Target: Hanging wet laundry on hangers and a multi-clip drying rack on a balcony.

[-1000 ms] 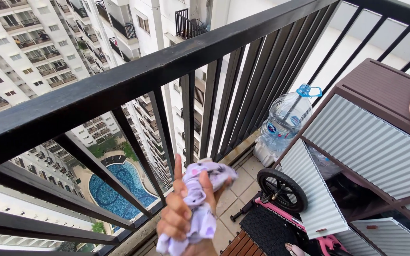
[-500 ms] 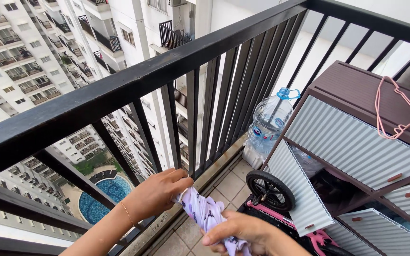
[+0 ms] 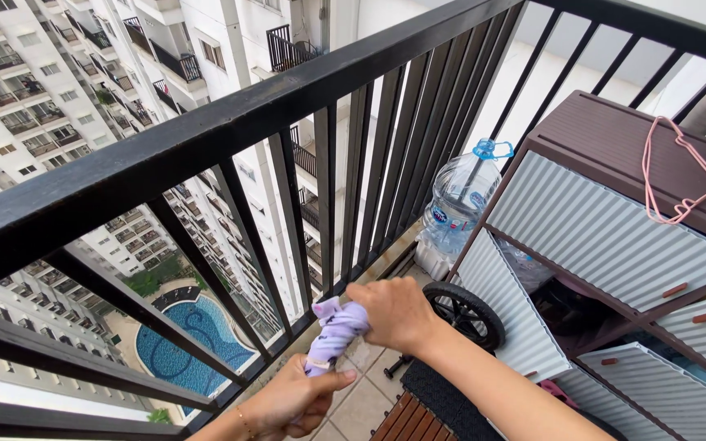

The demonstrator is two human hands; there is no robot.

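While both hands grip it before the black railing (image 3: 206,139), the lilac cloth (image 3: 332,335) is twisted tight: right hand (image 3: 394,314) fingers clamped on top, left hand (image 3: 296,400) fingers clamped below. Wringing step; a firmer counter-twist seems called for.

The cloth (image 3: 332,335) is soft, pale purple fabric, wrinkled and matt. The railing (image 3: 230,122) is black painted metal with a slight shine. The water bottle (image 3: 455,204) is clear, glossy plastic. The cabinet (image 3: 614,220) has ribbed grey doors, probably plastic. The floor tiles (image 3: 361,404) look smooth.
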